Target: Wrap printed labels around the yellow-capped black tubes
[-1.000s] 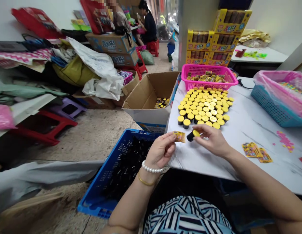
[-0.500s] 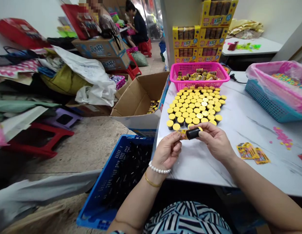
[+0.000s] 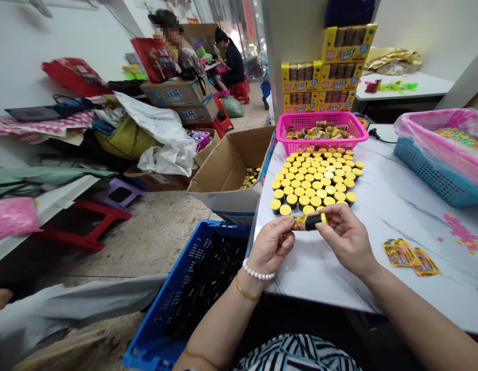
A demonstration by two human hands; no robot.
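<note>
Yellow-capped black tube point(image 3: 313, 222) lies sideways, clasped in right grip point(image 3: 349, 239); left grip point(image 3: 270, 245) pinches a yellow label point(image 3: 300, 223).

yellow-capped black tube point(image 3: 313, 222) against printed label point(image 3: 300, 223)

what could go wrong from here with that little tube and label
The printed label might crease or slip, since the left hand pinches it at one end, beside the black tube in the right hand. Either hand could knock over the yellow-capped containers standing close in front. The ones near the left edge of the table could drop off if bumped.
</note>
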